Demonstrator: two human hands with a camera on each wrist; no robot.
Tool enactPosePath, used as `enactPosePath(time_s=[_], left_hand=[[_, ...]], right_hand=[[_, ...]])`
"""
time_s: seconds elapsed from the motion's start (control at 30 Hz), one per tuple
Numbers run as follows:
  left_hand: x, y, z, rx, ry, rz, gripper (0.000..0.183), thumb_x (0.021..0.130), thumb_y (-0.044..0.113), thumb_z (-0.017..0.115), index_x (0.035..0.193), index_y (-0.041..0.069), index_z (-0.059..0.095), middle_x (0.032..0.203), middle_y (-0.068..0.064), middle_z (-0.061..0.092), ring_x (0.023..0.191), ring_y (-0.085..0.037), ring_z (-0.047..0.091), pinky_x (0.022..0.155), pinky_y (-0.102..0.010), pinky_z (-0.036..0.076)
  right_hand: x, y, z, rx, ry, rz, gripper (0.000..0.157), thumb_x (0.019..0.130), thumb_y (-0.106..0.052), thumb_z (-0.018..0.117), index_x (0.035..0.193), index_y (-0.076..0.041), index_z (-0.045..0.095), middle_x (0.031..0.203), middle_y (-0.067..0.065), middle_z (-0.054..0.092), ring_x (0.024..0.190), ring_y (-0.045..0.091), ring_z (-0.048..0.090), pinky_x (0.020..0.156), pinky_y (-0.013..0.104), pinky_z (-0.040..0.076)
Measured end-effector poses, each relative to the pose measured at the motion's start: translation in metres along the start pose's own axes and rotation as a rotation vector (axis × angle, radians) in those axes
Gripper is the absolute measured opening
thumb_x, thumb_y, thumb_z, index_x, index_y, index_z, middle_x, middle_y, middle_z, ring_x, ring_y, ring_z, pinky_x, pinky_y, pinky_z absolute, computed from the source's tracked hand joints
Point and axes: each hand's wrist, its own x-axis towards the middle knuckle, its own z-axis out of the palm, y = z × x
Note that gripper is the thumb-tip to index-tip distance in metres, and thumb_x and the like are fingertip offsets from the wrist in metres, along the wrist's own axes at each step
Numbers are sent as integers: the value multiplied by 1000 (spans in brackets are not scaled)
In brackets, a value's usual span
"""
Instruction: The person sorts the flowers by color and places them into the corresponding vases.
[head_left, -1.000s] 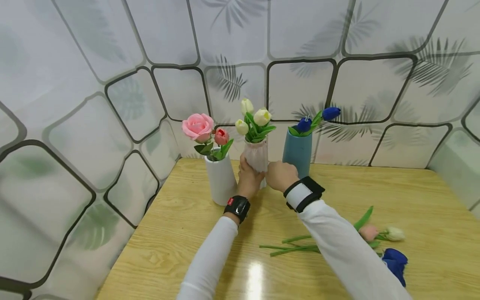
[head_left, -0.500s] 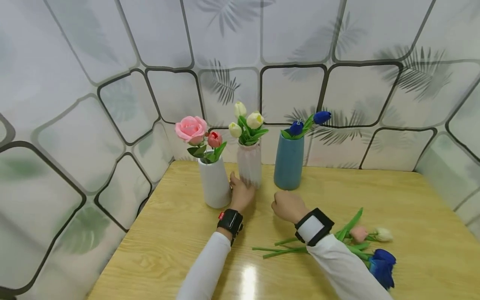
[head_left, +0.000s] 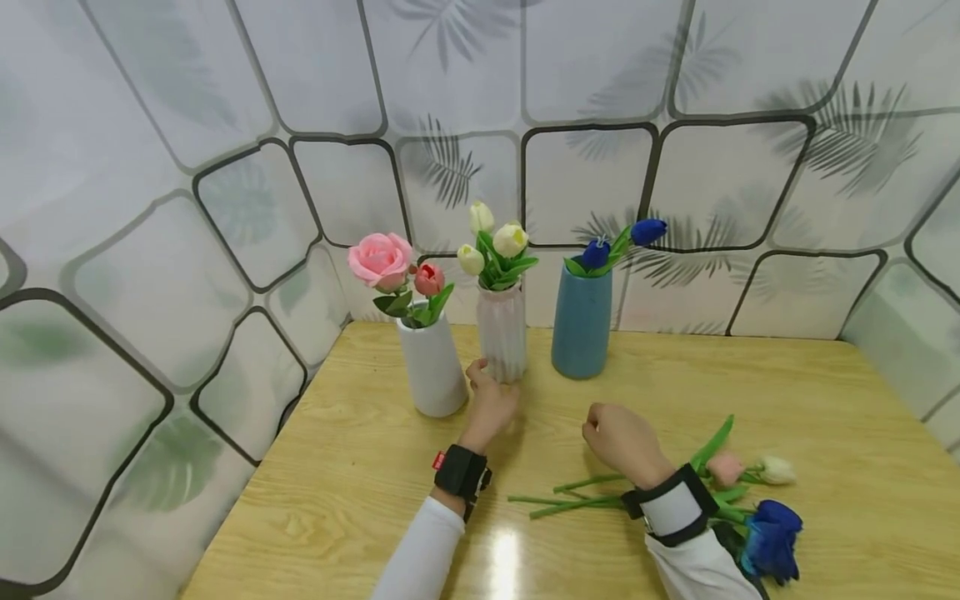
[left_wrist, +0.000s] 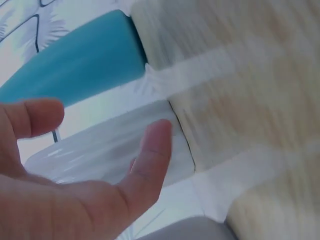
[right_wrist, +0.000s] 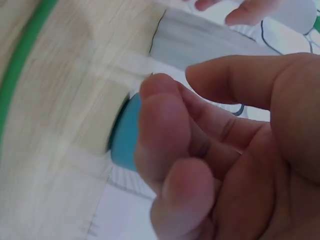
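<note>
A ribbed pale pink vase point(head_left: 501, 333) with white tulips point(head_left: 495, 242) stands upright at the back of the table. My left hand point(head_left: 491, 408) is at its base, thumb and finger apart; whether it touches the vase I cannot tell. In the left wrist view, a finger point(left_wrist: 150, 160) overlaps the vase point(left_wrist: 110, 145). My right hand point(head_left: 626, 442) is above the table, right of the vases, fingers loosely curled and holding nothing. The right wrist view shows bare fingertips point(right_wrist: 165, 120) with the blue vase point(right_wrist: 125, 135) behind them.
To the left is a white vase point(head_left: 433, 367) with a pink rose point(head_left: 381, 260) and a red tulip point(head_left: 429, 279). A blue vase point(head_left: 582, 321) holds blue flowers point(head_left: 597, 252). Loose stems, a pink tulip point(head_left: 725, 468), a white tulip point(head_left: 777, 470) and a blue rose point(head_left: 772, 537) lie at right.
Both hands were at the pink vase. My right hand has left it, moving right and toward me. The left hand has loosened and dropped slightly lower at the vase's base.
</note>
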Motion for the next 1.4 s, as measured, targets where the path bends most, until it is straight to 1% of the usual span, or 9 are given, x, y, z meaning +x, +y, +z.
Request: enactPosePath(time_s=[0.13, 0.27, 0.4, 0.53, 0.7, 0.9, 1.1, 1.23, 1.4], left_hand=[[-3, 3, 2, -41, 6, 42, 46, 91, 6, 57, 123, 1, 25, 109, -17, 38, 92, -26, 47, 73, -34, 40], [-4, 12, 0, -56, -49, 64, 41, 93, 10, 55, 119, 2, 25, 101, -11, 38, 77, -22, 47, 68, -31, 39], [-7, 19, -6, -51, -77, 49, 40, 92, 10, 56, 117, 5, 25, 98, -11, 43, 67, -20, 47, 62, -30, 40], [-9, 21, -12, -42, -57, 53, 43, 90, 8, 58, 118, 6, 25, 96, -10, 48, 68, -19, 50, 61, -28, 41], [-11, 24, -16, -16, -66, 50, 44, 92, 11, 58, 120, 7, 25, 97, -11, 52, 67, -19, 51, 61, -28, 41], [-11, 28, -14, 14, -127, 49, 49, 93, 13, 57, 130, 6, 25, 102, -16, 62, 70, -19, 56, 63, -29, 44], [-10, 31, -12, 13, -157, 21, 53, 95, 16, 57, 135, 7, 24, 103, -15, 63, 72, -19, 56, 65, -29, 43], [-11, 31, -14, 15, -152, 11, 55, 94, 15, 57, 138, 8, 24, 101, -13, 63, 71, -18, 55, 64, -28, 43], [-11, 30, -16, 19, -147, 7, 57, 94, 14, 58, 139, 9, 24, 102, -13, 64, 71, -18, 55, 65, -28, 43]], right_hand=[[-7, 7, -1, -8, 7, 1, 12, 95, -7, 59, 86, -7, 67, 60, -2, 53, 46, 12, 38, 47, 27, 30], [-8, 11, -5, 13, -23, 6, 7, 95, -9, 62, 91, -7, 68, 62, -2, 55, 47, 11, 40, 46, 27, 32], [-12, 15, -12, 40, -157, 17, 8, 92, -11, 67, 98, -6, 70, 67, -2, 57, 53, 13, 47, 50, 29, 37], [-17, 17, -16, 60, -313, 10, 19, 86, -12, 74, 104, -7, 71, 71, -2, 57, 58, 15, 49, 54, 31, 39], [-19, 16, -7, 45, -390, 5, 19, 75, -7, 82, 90, -11, 73, 77, 0, 62, 65, 17, 53, 59, 37, 45], [-22, 20, -1, 30, -319, -130, 19, 71, 2, 75, 71, -15, 66, 72, -4, 60, 64, 12, 52, 58, 33, 46], [-22, 24, -1, 26, -270, -227, 19, 79, 0, 70, 73, -16, 62, 69, -8, 55, 58, 5, 45, 53, 25, 40], [-21, 22, -2, 55, -245, -177, 14, 90, -2, 64, 84, -14, 64, 64, -7, 50, 51, 6, 38, 49, 23, 33], [-17, 18, 0, 245, -184, 24, 8, 99, -7, 57, 101, -7, 64, 60, 3, 58, 41, 12, 46, 41, 25, 35]])
